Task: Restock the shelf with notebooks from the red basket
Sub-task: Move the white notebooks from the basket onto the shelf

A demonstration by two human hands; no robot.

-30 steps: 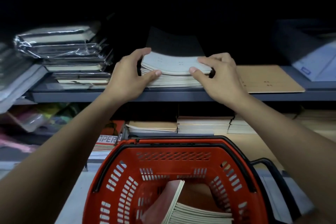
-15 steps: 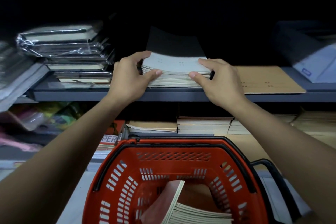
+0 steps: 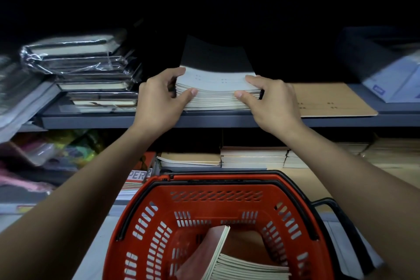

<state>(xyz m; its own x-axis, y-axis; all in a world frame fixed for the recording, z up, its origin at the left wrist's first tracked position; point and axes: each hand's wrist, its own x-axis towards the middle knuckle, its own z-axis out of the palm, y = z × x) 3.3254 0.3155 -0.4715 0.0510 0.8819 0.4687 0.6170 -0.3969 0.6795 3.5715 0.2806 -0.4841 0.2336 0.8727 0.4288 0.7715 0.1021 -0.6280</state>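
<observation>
Dim shop aisle: grey metal shelving (image 3: 204, 120) in tiers, its upper depths lost in darkness.

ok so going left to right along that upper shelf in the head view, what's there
plastic-wrapped books → left hand → stack of pale notebooks → right hand → flat brown notebook → pale blue-and-white packet, at the far right.

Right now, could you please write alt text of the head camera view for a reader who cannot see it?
Two bare hands, left hand and right hand, grip the ends of a stack of pale notebooks on a grey shelf. Below stands a red basket with more notebooks inside. Plastic-wrapped books lie left, a brown notebook right.
</observation>
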